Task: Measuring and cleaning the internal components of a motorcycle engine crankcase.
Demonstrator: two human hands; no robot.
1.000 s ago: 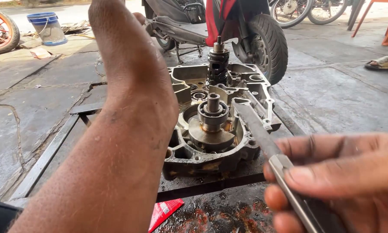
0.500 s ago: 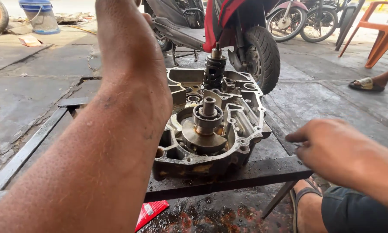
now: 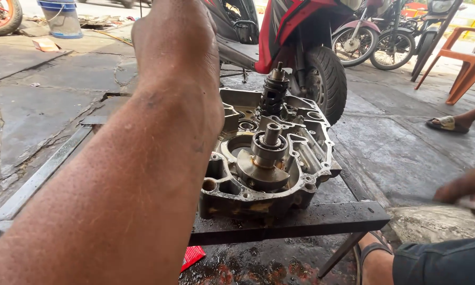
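1. On the dark metal stand [image 3: 301, 221], in the middle of the view, sits the engine crankcase half [image 3: 301, 163], open side up.
2. From its middle the crankshaft [image 3: 266, 158] sticks straight up, so its long line runs up and down. Behind it, at 12 o'clock, a dark gear shaft [image 3: 273, 92] stands up too.
3. At 10 o'clock from the case, the left hand [image 3: 174, 47] reaches far out. Only its back shows, so I cannot tell if it holds anything.
4. Away at 4 o'clock from the case, well apart, the right hand [image 3: 467, 190] is pinched on a thin metal tool [image 3: 472, 203], which is blurry.
5. My guess is the left hand is nearer the case.
6. A red scooter [image 3: 301, 31] is parked just behind.
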